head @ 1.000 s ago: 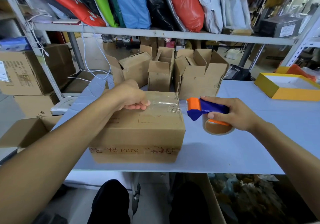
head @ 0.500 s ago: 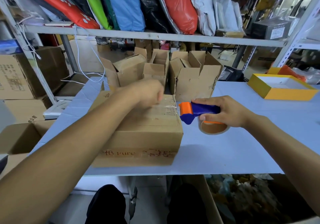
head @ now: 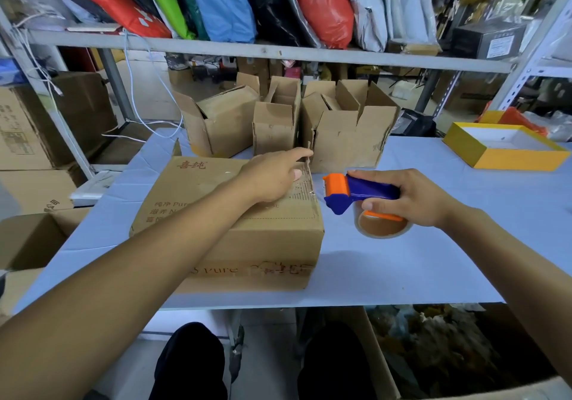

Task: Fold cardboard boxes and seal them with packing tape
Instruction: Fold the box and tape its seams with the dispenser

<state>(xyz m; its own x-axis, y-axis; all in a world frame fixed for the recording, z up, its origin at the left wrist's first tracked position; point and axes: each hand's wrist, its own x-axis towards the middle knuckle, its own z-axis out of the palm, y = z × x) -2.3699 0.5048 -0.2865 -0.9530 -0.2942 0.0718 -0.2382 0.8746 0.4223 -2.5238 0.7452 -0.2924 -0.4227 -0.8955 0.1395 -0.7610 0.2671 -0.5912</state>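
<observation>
One box (head: 235, 214) sits near-left on the table (head: 433, 260), top taped. Left hand (head: 272, 176) lies flat, fingers straight, pressing tape at its far-right edge; right hand (head: 411, 197) grips the dispenser (head: 356, 192) just right. Looks like smoothing step; next prob. needs box turned w/ open ones (head: 340, 133) far behind.
</observation>
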